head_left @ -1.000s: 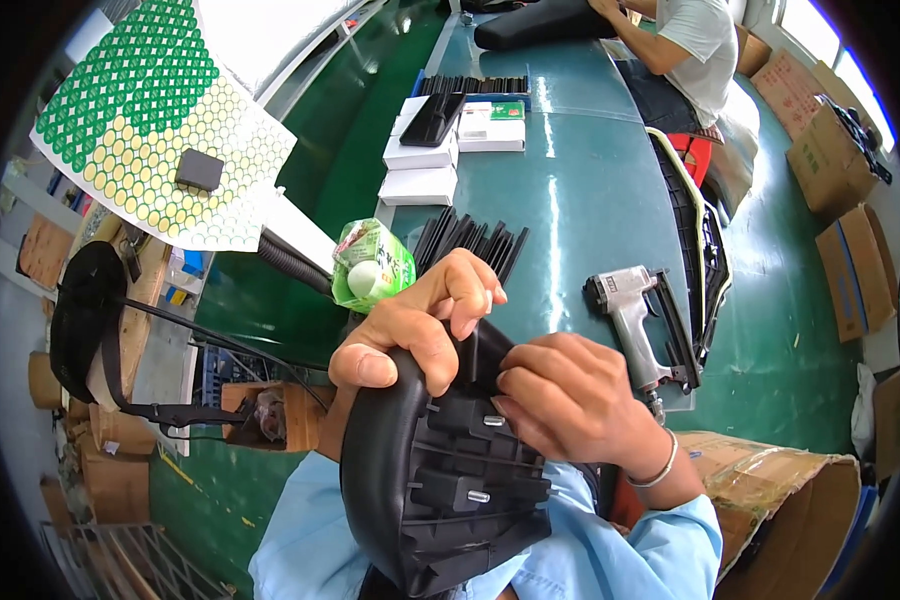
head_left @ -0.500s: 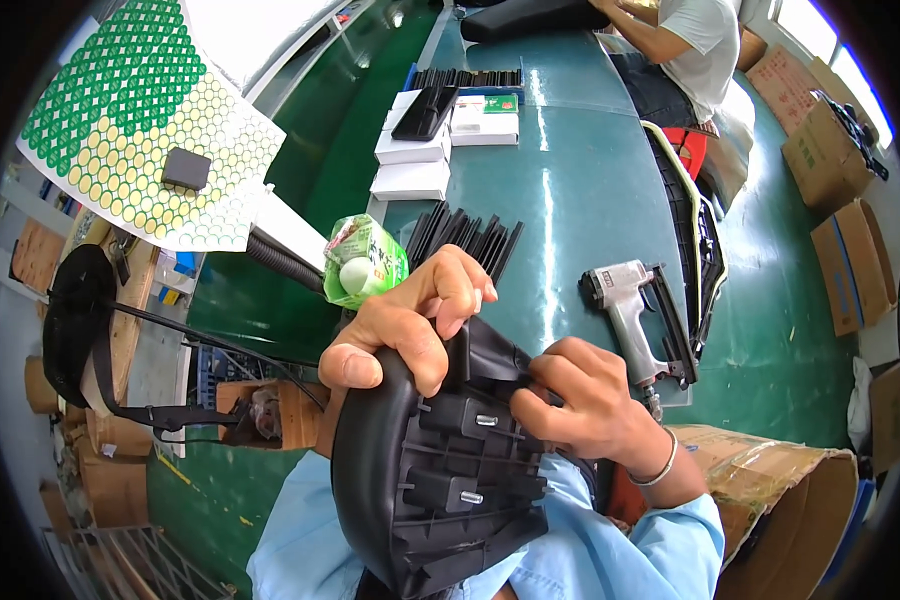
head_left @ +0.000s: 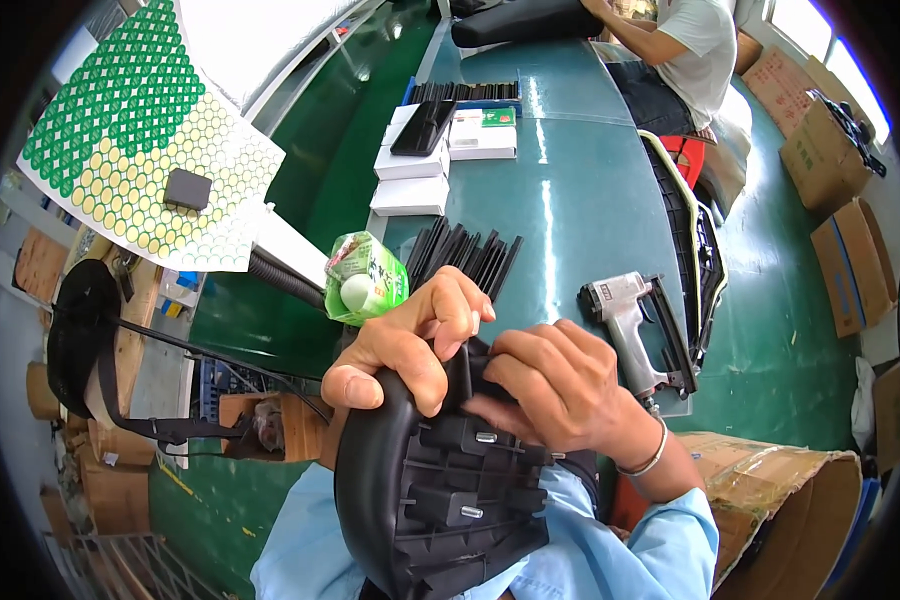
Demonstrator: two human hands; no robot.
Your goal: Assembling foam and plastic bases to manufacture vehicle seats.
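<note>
A black seat cushion (head_left: pixel 375 490) is held up before my chest, its ribbed plastic underside with metal studs facing me. My left hand (head_left: pixel 400 350) is closed over its upper left edge, fingers bent across the rim and thumb out to the left. At the top edge my right hand (head_left: pixel 560 390) pinches the black cover flap (head_left: pixel 462 375), folding it over the base; its fingertips are partly hidden behind the flap. To the right on the bench lies a grey staple gun (head_left: pixel 625 320) with a black magazine, apart from both hands.
The green bench (head_left: pixel 590 180) holds black strips (head_left: pixel 465 260), white boxes (head_left: pixel 410 195) and a green packet (head_left: pixel 365 280). A person (head_left: pixel 685 60) sits at the far right beside a long black seat (head_left: pixel 525 22). Cardboard boxes (head_left: pixel 750 470) stand at the right.
My right hand has shifted left and slightly up along the top edge, pulling the flap toward the left hand. The left hand keeps its grip, and the cushion has hardly moved.
</note>
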